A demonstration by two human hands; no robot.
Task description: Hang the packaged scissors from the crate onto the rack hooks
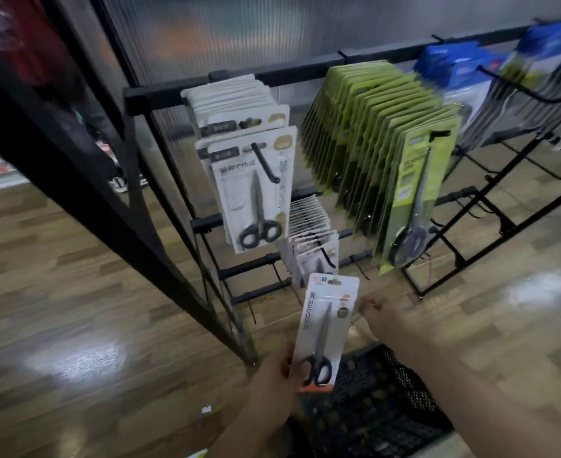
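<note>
Left hand (pixel 277 375): grips the lower left edge of the packaged scissors (pixel 327 328), thumb beside the black handles.
Right hand (pixel 379 317): just right of the pack's upper half, fingers bent toward its edge; blur hides whether they pinch anything.
Packaged scissors: upright between both hands, hang hole on top, on no hook.
Crate (pixel 391 391): black and perforated, directly beneath the hands.
Nearest hook (pixel 326 256): just above the held pack's top, carrying small white packs (pixel 308 223).
Upper rail: large white packs (pixel 249 180) above the left hand, green packs (pixel 388 143) above the right.
</note>
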